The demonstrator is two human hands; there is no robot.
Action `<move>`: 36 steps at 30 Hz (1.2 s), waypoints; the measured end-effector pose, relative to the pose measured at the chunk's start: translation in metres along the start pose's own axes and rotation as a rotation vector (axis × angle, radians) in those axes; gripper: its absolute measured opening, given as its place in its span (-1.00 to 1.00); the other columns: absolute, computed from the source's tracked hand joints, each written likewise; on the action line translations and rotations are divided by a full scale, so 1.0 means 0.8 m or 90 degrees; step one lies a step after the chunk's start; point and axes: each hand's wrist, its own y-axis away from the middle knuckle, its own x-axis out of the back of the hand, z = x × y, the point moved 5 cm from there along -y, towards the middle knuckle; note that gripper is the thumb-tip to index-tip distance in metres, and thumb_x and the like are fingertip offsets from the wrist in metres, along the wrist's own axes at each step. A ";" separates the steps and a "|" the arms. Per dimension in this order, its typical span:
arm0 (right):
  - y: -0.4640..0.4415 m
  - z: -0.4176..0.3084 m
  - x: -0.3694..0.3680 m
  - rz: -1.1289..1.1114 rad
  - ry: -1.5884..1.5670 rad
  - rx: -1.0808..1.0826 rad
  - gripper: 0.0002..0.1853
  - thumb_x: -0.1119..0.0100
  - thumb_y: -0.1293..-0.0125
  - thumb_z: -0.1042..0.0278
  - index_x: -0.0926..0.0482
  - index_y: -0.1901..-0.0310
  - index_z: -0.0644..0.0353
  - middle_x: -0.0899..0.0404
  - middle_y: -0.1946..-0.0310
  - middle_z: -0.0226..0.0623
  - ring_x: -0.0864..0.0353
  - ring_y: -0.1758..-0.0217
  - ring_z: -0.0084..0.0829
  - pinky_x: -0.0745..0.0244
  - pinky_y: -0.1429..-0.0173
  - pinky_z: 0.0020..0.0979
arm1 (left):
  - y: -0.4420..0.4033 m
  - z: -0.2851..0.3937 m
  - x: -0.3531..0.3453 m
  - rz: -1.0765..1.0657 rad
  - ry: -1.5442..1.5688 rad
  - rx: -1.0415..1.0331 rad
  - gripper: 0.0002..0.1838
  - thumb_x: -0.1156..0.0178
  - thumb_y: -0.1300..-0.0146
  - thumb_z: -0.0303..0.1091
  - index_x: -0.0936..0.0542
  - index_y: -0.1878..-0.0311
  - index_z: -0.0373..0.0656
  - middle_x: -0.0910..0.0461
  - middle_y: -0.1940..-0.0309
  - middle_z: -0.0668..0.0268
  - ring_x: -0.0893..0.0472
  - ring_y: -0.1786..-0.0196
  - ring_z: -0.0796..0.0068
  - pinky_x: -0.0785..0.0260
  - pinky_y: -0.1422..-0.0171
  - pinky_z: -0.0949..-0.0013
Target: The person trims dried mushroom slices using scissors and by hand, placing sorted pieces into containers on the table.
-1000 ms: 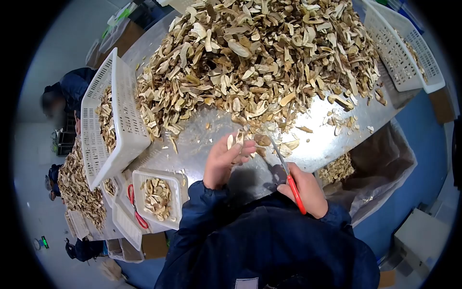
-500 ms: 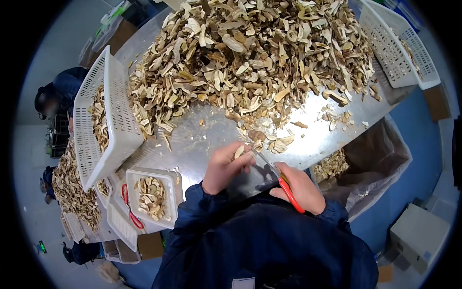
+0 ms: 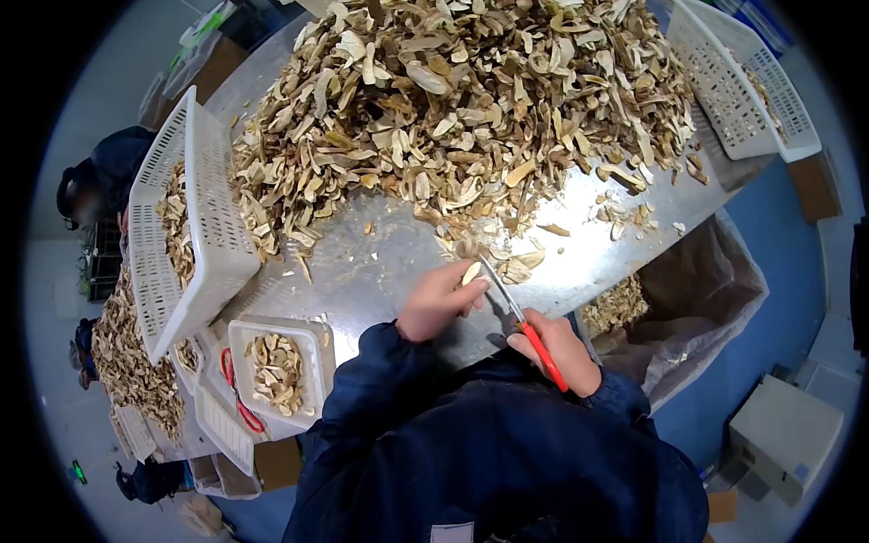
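Observation:
My left hand (image 3: 439, 303) pinches a pale dried mushroom slice (image 3: 472, 272) between thumb and fingers, above the near part of the metal table. My right hand (image 3: 563, 348) is wrapped round the red handles of a pair of scissors (image 3: 541, 355). The blades point up and left, their tips close to the slice; whether they touch it I cannot tell. Beyond both hands a large heap of dried mushroom slices (image 3: 453, 118) covers the far table. A few loose pieces (image 3: 518, 267) lie just past the scissor tips.
A white perforated basket (image 3: 217, 217) of slices stands on the left, another basket (image 3: 733, 109) at far right. A white tray (image 3: 319, 362) with slices sits near left, beside red-handled scissors (image 3: 237, 389). Right of the table is a lined bin (image 3: 697, 308) with scraps. Other people (image 3: 109, 172) are at left.
My left hand has moved slightly right and down, still pinching the slice. The scissor blades now show more clearly and look further apart. The whole view has shifted slightly.

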 end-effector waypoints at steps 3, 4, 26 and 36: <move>0.004 0.029 -0.015 -0.067 -0.223 -0.142 -0.61 -0.08 -0.36 0.06 -0.42 0.07 0.29 -0.43 0.68 -0.23 -0.52 0.60 -0.31 -0.47 0.43 -0.35 | -0.006 -0.022 -0.005 -0.064 0.105 0.056 -0.77 -0.09 -0.28 -0.22 -0.52 0.31 -0.21 -0.50 0.57 0.40 -0.41 0.56 0.67 -0.22 0.46 0.53; 0.007 0.037 -0.022 -0.102 -0.337 -0.207 -0.60 -0.02 -0.40 0.03 -0.42 0.07 0.28 -0.42 0.71 -0.29 -0.50 0.63 -0.42 -0.48 0.45 -0.39 | -0.003 -0.021 0.001 -0.052 0.113 0.052 -0.79 -0.08 -0.27 -0.25 -0.51 0.28 -0.22 -0.49 0.58 0.39 -0.41 0.57 0.66 -0.23 0.46 0.53; 0.005 0.061 0.004 0.045 -0.590 -0.122 -0.50 0.28 -0.50 -0.01 -0.41 0.02 0.35 -0.31 0.72 -0.41 -0.35 0.69 -0.59 -0.46 0.45 -0.55 | -0.002 0.017 0.012 0.185 -0.416 -0.242 -0.78 -0.22 -0.14 -0.33 -0.60 0.17 -0.21 -0.58 0.47 0.21 -0.55 0.39 0.32 -0.36 0.32 0.35; 0.007 0.053 0.015 0.054 -0.559 -0.102 -0.54 0.22 -0.49 0.04 -0.40 -0.04 0.34 -0.33 0.70 -0.42 -0.34 0.68 -0.61 -0.46 0.45 -0.55 | -0.021 -0.045 0.035 0.108 0.023 0.031 -0.80 -0.12 -0.25 -0.29 -0.58 0.23 -0.23 -0.57 0.50 0.29 -0.56 0.43 0.33 -0.36 0.33 0.37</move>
